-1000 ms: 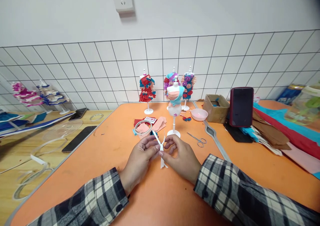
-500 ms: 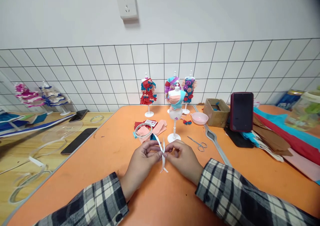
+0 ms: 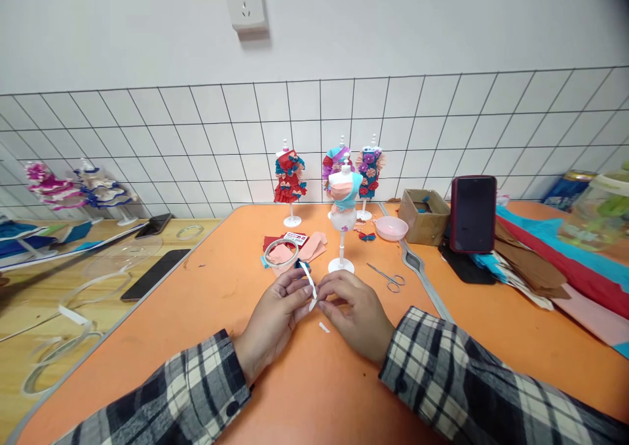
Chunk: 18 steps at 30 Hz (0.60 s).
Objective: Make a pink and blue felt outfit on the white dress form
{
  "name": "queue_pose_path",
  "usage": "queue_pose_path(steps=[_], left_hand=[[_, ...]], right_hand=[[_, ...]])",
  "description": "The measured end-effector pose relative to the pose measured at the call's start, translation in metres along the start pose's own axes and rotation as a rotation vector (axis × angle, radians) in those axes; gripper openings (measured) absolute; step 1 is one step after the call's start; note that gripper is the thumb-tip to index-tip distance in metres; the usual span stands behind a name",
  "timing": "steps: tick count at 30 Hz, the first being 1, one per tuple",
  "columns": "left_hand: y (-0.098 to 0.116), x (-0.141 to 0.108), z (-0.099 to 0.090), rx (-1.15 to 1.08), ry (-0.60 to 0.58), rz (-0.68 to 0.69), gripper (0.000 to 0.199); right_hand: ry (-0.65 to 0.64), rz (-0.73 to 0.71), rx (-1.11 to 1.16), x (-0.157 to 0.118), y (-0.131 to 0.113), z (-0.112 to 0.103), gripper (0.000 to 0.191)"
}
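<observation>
My left hand (image 3: 282, 307) is closed, pinching a narrow white strip (image 3: 308, 278) between thumb and fingers. The strip curves up past the fingertips, and its lower end shows under the left thumb. Close against it on the right, my right hand (image 3: 356, 307) is closed too, with thumb and forefinger at the strip's edge; the exact grip is partly hidden. A small loose white scrap (image 3: 324, 327) shows just below the fingertips. Beyond the hands stands a small white dress form (image 3: 343, 219) wrapped in peach and light blue fabric.
Scissors (image 3: 388, 277) lie right of the dress form. A tape roll (image 3: 268, 255) rests on fabric scraps to the left. Further back are a pink bowl (image 3: 392, 229), a cardboard box (image 3: 424, 219), an upright phone (image 3: 473, 215) and several dressed forms. Fabric strips (image 3: 565, 248) lie at right.
The white strip has tilted and shifted left with my left hand. Its forked lower tail no longer hangs down between the hands, and a separate white scrap now shows below them.
</observation>
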State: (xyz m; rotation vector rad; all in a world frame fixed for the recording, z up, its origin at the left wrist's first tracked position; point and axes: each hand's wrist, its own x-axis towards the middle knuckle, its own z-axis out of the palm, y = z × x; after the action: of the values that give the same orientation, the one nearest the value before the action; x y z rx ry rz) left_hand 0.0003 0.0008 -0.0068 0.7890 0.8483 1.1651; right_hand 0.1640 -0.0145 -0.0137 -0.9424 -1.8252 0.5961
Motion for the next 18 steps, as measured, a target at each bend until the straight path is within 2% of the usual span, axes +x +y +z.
queue_pose_path(steps=[3,7,10,18], left_hand=[[0.002,-0.002,0.001,-0.038,-0.027,-0.01,0.037],[0.001,-0.002,0.002,0.0,-0.095,0.006,0.046],[-0.001,-0.002,0.002,0.027,-0.1,0.008,0.05],[-0.001,-0.002,0.005,0.085,-0.063,0.043,0.052]], right_hand=[[0.025,0.067,0.056,0.001,0.003,0.002,0.011],[0.012,0.24,0.254,0.005,0.007,0.005,0.014],[0.018,0.329,0.33,0.007,0.011,0.007,0.01],[0.024,0.432,0.192,0.005,0.016,0.009,0.023]])
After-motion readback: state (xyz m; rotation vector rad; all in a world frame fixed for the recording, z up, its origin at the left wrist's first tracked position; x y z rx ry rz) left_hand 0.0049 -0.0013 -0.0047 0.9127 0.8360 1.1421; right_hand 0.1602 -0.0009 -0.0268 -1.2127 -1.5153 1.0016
